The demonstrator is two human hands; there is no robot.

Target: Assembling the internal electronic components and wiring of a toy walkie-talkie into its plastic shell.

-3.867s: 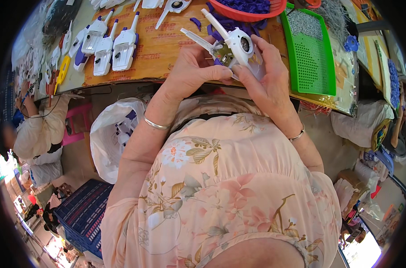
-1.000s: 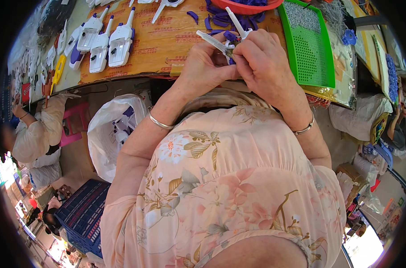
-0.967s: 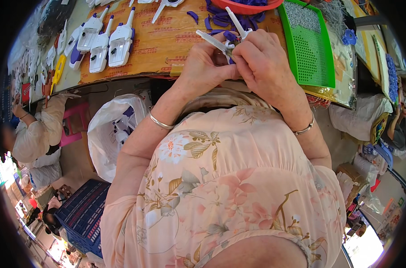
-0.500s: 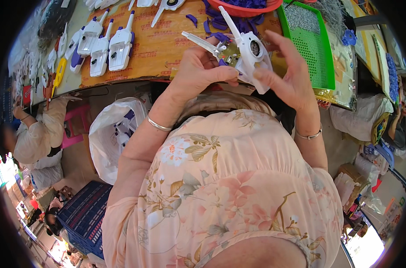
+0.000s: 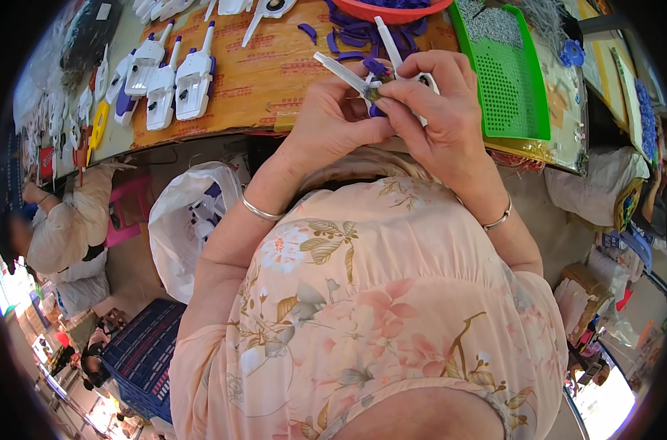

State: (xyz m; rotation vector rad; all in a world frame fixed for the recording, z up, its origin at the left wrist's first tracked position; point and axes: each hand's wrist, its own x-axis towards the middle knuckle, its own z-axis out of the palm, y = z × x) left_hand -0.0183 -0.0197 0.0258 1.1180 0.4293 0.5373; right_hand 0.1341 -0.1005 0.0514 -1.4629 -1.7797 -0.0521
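Both hands were bunched up over the near edge of the table point(image 5: 275, 73), right in the middle. The left hand point(image 5: 332, 121) was curled shut around the lower body of a white plastic toy point(image 5: 392, 70), and the right hand point(image 5: 440, 110) was pinching a small dark bit at the toy's middle, fingertips tight together. So the toy sat between both hands, just above the table edge, with two thin white prongs sticking out far and left.

My read: that thing looked light and stiff, hollow moulded plastic, probably a bit slick. The prongs looked like they'd snap or bend first, so I'd hold it by the chunky body, like the left hand did, not by the prongs.

Counts, going outward: one toy in hand. Loose purple pieces point(image 5: 352, 37) lay just beyond it, maybe eight or so, hard to count exactly. One red bowl point(image 5: 392, 9) at the far edge with more purple in it. One green perforated tray point(image 5: 506, 81) on the right. Far left, three finished white toys point(image 5: 168, 77) lay in a row, with more cut off at the rim. One white bag point(image 5: 183, 220) hung below the table, left.
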